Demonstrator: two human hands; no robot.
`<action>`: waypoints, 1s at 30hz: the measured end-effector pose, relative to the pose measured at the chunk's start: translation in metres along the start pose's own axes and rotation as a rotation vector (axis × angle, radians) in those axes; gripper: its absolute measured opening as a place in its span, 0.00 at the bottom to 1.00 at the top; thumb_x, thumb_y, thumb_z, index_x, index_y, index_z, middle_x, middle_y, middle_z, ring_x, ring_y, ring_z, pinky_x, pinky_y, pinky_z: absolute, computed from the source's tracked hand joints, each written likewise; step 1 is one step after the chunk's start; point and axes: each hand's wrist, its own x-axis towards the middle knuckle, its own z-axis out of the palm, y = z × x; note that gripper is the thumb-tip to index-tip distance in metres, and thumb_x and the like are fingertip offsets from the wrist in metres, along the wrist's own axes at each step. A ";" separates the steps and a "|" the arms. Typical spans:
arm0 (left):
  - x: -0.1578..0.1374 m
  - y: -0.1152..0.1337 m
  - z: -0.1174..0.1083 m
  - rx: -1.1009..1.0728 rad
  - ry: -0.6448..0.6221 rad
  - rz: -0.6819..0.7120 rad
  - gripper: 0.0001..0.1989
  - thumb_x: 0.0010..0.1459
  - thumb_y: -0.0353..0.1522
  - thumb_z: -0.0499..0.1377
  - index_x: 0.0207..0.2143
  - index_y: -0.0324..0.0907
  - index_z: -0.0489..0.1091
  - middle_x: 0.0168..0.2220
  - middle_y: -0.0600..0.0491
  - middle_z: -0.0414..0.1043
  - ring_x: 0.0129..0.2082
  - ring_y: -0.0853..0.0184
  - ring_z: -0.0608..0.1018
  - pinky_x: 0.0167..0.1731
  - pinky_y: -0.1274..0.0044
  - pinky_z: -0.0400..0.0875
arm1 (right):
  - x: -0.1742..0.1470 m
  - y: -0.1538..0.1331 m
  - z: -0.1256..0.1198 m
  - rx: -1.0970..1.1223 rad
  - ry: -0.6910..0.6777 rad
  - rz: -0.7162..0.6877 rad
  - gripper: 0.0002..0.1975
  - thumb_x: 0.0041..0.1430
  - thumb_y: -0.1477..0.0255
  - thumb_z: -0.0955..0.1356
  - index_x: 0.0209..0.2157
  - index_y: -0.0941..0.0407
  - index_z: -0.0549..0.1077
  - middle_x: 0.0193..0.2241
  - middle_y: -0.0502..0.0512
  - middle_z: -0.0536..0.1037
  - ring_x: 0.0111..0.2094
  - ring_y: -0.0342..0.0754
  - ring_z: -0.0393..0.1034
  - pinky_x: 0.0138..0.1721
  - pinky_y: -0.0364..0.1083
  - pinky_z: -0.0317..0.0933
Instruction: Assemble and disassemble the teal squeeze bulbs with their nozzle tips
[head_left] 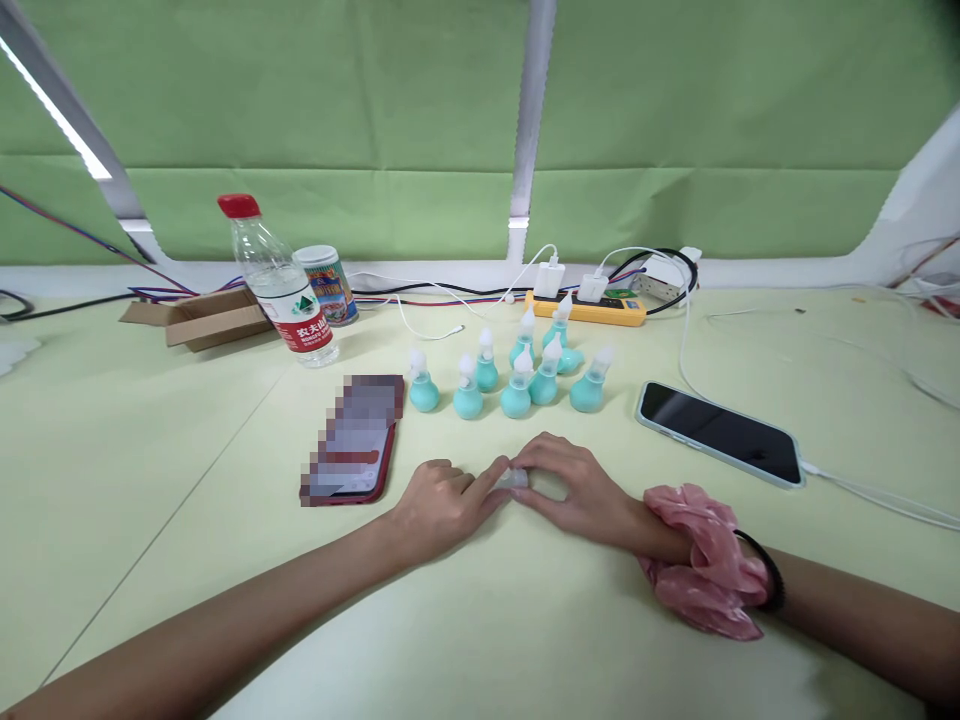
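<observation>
Over the near table, my left hand (448, 508) and my right hand (576, 486) meet at a small translucent plastic piece (514, 479). Left thumb and index finger pinch its left end; the right fingertips close on the other end. Parts of the piece are hidden by the fingers, so its exact shape is unclear. Just beyond stand several teal bulb nasal aspirators (515, 399) with clear tips, most of them upright. One teal bulb (568, 361) lies on its side among them. A pink scrunchie (705, 565) and a black band circle my right wrist.
A red-cased phone (352, 440) lies left of the hands, a charging phone (720, 432) to the right. Farther back are a water bottle (289, 300), a can (328, 284), an open cardboard box (217, 320) and a yellow power strip (626, 309) with cables.
</observation>
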 end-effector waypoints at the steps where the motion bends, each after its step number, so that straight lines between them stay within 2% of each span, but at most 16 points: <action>1: 0.000 0.000 0.000 -0.010 0.008 -0.004 0.11 0.57 0.31 0.51 0.40 0.33 0.63 0.10 0.61 0.64 0.10 0.74 0.64 0.12 0.81 0.53 | 0.000 0.000 0.000 0.007 0.002 0.003 0.07 0.51 0.73 0.66 0.35 0.56 0.68 0.29 0.54 0.72 0.33 0.47 0.65 0.34 0.47 0.60; 9: -0.003 -0.002 0.003 -0.096 -0.007 0.004 0.10 0.57 0.30 0.49 0.41 0.32 0.61 0.12 0.59 0.66 0.10 0.73 0.65 0.12 0.81 0.54 | -0.001 -0.001 0.001 0.029 0.014 -0.012 0.06 0.54 0.72 0.64 0.34 0.57 0.67 0.28 0.53 0.72 0.31 0.45 0.64 0.32 0.45 0.60; 14: -0.006 -0.001 0.005 -0.177 0.000 -0.042 0.11 0.56 0.28 0.50 0.39 0.31 0.65 0.11 0.57 0.64 0.10 0.74 0.62 0.13 0.81 0.53 | -0.002 -0.001 0.001 0.036 -0.013 -0.012 0.06 0.54 0.72 0.64 0.35 0.57 0.68 0.27 0.53 0.71 0.30 0.44 0.64 0.31 0.45 0.60; 16: -0.003 0.000 0.002 -0.319 -0.009 -0.135 0.10 0.55 0.29 0.51 0.37 0.33 0.67 0.11 0.59 0.62 0.10 0.75 0.61 0.13 0.82 0.53 | -0.002 -0.001 0.001 0.038 0.008 -0.030 0.06 0.53 0.72 0.65 0.35 0.57 0.68 0.27 0.53 0.71 0.30 0.44 0.64 0.31 0.45 0.60; 18: 0.003 0.001 -0.004 -0.541 -0.089 -0.362 0.11 0.54 0.32 0.52 0.36 0.36 0.69 0.10 0.62 0.56 0.11 0.78 0.57 0.14 0.83 0.52 | -0.001 -0.002 0.001 0.058 0.062 -0.058 0.07 0.52 0.74 0.66 0.35 0.57 0.68 0.28 0.53 0.71 0.30 0.44 0.64 0.30 0.44 0.61; 20: 0.011 0.002 -0.012 -0.754 -0.221 -0.670 0.13 0.53 0.36 0.53 0.36 0.37 0.70 0.10 0.64 0.48 0.11 0.79 0.52 0.13 0.84 0.48 | -0.001 -0.004 0.000 0.086 0.129 -0.086 0.08 0.51 0.76 0.66 0.35 0.57 0.67 0.29 0.54 0.71 0.31 0.43 0.65 0.30 0.43 0.61; 22: 0.018 0.001 -0.019 -0.900 -0.335 -0.815 0.16 0.51 0.40 0.55 0.37 0.37 0.69 0.11 0.64 0.45 0.13 0.78 0.50 0.14 0.84 0.44 | -0.001 -0.005 -0.001 0.106 0.190 -0.112 0.08 0.51 0.77 0.66 0.36 0.56 0.67 0.30 0.54 0.70 0.32 0.43 0.65 0.30 0.43 0.62; 25: 0.023 0.000 -0.023 -1.022 -0.443 -0.809 0.17 0.50 0.41 0.55 0.38 0.39 0.69 0.12 0.63 0.44 0.15 0.77 0.49 0.15 0.83 0.43 | -0.002 -0.005 -0.002 0.114 0.253 -0.154 0.10 0.50 0.78 0.66 0.37 0.55 0.68 0.31 0.54 0.70 0.32 0.43 0.66 0.30 0.43 0.63; 30: 0.022 0.002 -0.020 -1.060 -0.455 -0.778 0.17 0.51 0.42 0.54 0.36 0.38 0.67 0.14 0.62 0.47 0.16 0.76 0.51 0.16 0.82 0.45 | -0.004 -0.004 -0.001 0.106 0.302 -0.200 0.13 0.49 0.80 0.67 0.37 0.54 0.69 0.29 0.53 0.68 0.30 0.42 0.66 0.28 0.41 0.64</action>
